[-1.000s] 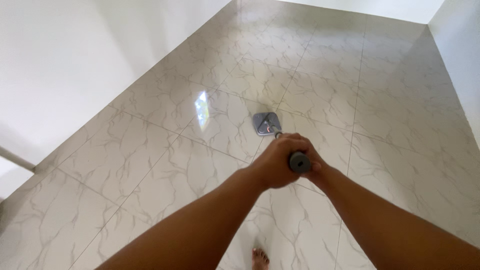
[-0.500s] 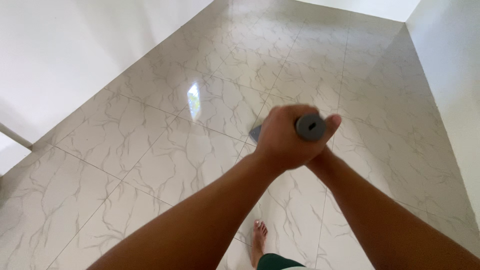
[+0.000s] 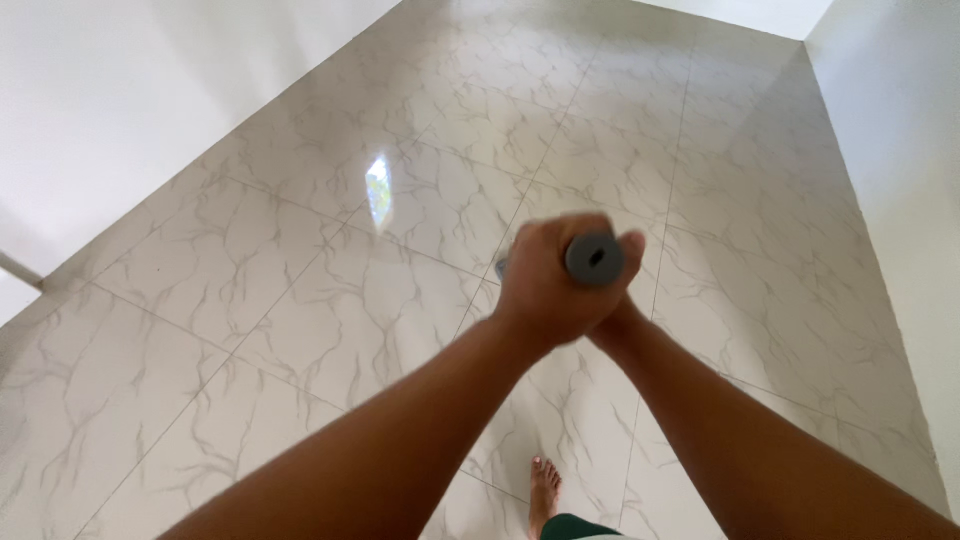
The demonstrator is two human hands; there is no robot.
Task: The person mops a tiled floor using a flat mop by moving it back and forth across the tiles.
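Observation:
Both my hands are wrapped around the top of a mop handle whose round grey end cap (image 3: 595, 260) faces the camera. My left hand (image 3: 545, 285) is in front and covers most of the grip. My right hand (image 3: 618, 300) sits behind and under it, with only its thumb and wrist showing. The grey mop head (image 3: 500, 266) on the floor is almost wholly hidden behind my hands; just a small corner shows at their left edge.
A glossy white marble-patterned tile floor (image 3: 330, 300) runs ahead between a white wall on the left (image 3: 120, 110) and one on the right (image 3: 900, 150). My bare foot (image 3: 545, 490) and a bit of green clothing (image 3: 575, 525) are below. A white rail (image 3: 18, 270) juts at the left edge.
The handle has been pulled back toward me, so the mop head, plainly seen a second ago, is now hidden behind my hands. My foot has stepped forward and the view has shifted.

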